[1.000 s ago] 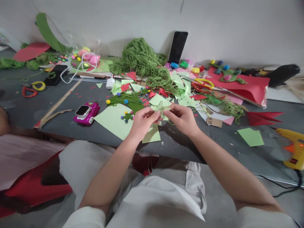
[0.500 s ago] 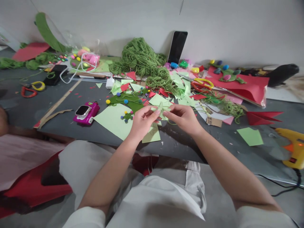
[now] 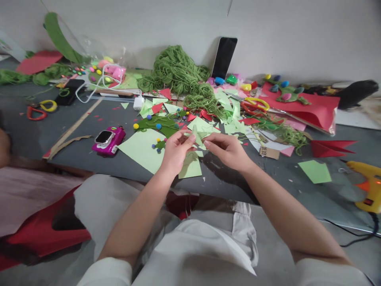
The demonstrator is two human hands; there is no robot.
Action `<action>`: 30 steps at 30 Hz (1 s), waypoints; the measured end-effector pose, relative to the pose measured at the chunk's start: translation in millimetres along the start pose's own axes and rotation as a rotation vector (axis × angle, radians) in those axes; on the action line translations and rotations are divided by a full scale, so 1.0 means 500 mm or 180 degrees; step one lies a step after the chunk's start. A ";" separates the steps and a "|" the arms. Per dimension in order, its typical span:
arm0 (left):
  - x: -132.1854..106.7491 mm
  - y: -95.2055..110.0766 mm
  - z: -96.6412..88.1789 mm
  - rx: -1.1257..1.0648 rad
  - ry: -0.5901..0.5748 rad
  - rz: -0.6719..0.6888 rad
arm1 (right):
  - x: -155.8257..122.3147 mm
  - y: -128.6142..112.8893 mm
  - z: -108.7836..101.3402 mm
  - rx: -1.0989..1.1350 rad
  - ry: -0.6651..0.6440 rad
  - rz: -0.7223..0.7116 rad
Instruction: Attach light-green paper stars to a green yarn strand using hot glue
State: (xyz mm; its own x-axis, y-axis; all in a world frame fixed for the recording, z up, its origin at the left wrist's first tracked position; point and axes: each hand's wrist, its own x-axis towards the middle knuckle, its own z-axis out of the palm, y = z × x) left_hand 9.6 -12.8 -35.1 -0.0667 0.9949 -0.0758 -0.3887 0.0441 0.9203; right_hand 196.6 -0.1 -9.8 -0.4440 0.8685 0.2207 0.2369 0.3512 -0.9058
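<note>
A pale green paper star (image 3: 195, 135) is held up over the table, its points partly covered by fingers. My left hand (image 3: 177, 150) pinches it between thumb and fingers from the left. Beside its right edge, my right hand (image 3: 228, 150) has thumb and forefinger pressed together, seemingly on a thin strand of green yarn that is mostly hidden. Beneath the hands lie pale green paper sheets (image 3: 139, 151). Left of them rests a small dark green star (image 3: 160, 146) with coloured pompoms, near a larger green piece (image 3: 166, 126) with pompoms.
A heap of green yarn (image 3: 178, 69) and paper scraps fill the back. A phone (image 3: 224, 57) leans on the wall. Scissors (image 3: 256, 104) lie right of centre, a magenta gadget (image 3: 109, 141) at left, a yellow glue gun (image 3: 367, 184) at far right. Another person sits left.
The paper star has tilted and moved slightly left with my left hand. My right fingertips have drawn a little apart from its middle, and the yarn loop beneath them no longer shows.
</note>
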 end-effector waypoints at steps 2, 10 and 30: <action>0.001 -0.001 -0.001 -0.0009 -0.0024 -0.0035 | 0.000 0.006 0.001 -0.0241 0.0026 -0.0296; 0.009 -0.004 -0.013 0.0006 -0.0254 -0.0147 | 0.000 0.010 -0.005 -0.0759 -0.0238 -0.0927; -0.020 0.029 -0.007 0.1938 -0.1416 -0.0096 | 0.010 0.018 -0.059 -0.0500 -0.1320 0.0540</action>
State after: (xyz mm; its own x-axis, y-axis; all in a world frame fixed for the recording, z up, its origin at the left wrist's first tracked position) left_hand 1.3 -22.6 -22.5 0.3635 0.9296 -0.0609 0.2008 -0.0143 0.9795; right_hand 221.8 17.7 -6.2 -0.6877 0.7164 -0.1175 0.4494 0.2930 -0.8439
